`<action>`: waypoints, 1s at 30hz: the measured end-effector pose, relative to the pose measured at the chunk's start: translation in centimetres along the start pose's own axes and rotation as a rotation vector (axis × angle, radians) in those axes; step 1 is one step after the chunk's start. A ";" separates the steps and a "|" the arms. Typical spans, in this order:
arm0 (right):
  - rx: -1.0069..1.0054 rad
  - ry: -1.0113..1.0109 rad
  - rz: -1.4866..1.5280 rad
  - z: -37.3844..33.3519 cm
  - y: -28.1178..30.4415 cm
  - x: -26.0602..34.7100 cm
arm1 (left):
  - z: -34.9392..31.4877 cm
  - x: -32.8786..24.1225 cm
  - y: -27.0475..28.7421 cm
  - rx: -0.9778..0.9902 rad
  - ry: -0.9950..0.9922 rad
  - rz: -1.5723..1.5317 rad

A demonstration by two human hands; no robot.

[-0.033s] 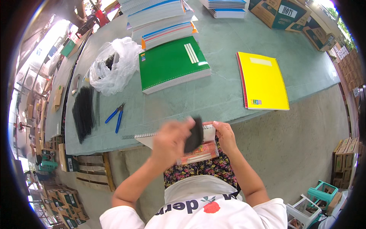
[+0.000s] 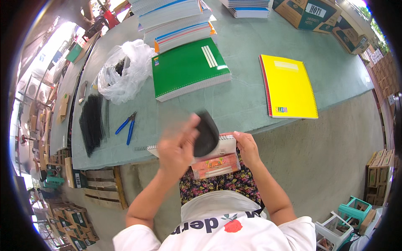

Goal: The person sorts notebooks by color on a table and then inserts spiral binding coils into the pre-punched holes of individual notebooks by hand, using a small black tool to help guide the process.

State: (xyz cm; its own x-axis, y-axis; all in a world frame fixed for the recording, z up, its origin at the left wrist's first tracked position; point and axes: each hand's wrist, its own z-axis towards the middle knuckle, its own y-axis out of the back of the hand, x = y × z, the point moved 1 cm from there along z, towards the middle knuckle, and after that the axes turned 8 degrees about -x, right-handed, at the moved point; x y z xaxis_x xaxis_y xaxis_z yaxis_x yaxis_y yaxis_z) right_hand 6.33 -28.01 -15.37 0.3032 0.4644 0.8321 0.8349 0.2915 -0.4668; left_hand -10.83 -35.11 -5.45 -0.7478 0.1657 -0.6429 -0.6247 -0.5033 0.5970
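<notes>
My left hand [image 2: 173, 144], smeared by motion, is closed on a flat black pad [image 2: 206, 136] with rounded corners. The pad hangs over a white-paged spiral notebook [image 2: 228, 146] at the table's front edge and hides part of it. A loose wire coil [image 2: 142, 148] sticks out past the notebook's left end. My right hand [image 2: 248, 148] pinches the notebook's right end between thumb and fingers. Just below the pages, over my lap, lies a clear case with a pink-orange print [image 2: 215, 167].
Left on the table are blue-handled cutters [image 2: 126, 127], a bundle of black wire coils [image 2: 92, 123] and a plastic bag [image 2: 125, 73]. Beyond stand a green notebook stack [image 2: 190, 69] and taller piles [image 2: 176, 27]. To the right lies a yellow notebook [image 2: 289, 88]; cartons [image 2: 307, 14] stand behind.
My left hand and the black pad have moved up and a little left, uncovering more of the case below. My right hand stays at the notebook's end.
</notes>
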 end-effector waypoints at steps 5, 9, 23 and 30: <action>0.047 0.053 -0.086 0.6 0.5 -0.4 | 1.1 3.0 -1.1 0.170 0.017 0.005; 0.114 0.103 -0.354 0.3 -1.5 0.7 | 4.2 11.7 -0.2 0.069 0.533 -0.031; -0.085 0.290 -0.711 -1.0 0.7 0.0 | 0.6 2.1 -3.3 0.587 -0.120 0.157; -0.111 0.330 -0.762 -1.3 1.3 -0.3 | 0.0 2.1 -4.9 0.395 -0.224 -0.048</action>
State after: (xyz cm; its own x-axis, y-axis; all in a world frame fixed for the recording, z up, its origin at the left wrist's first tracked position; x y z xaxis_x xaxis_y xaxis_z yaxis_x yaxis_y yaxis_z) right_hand 7.93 -28.81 -15.90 -0.2583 -0.1006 0.9608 0.9009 0.3341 0.2772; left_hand -9.36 -32.34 -9.72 -0.7187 0.3822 -0.5808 -0.6654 -0.1357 0.7340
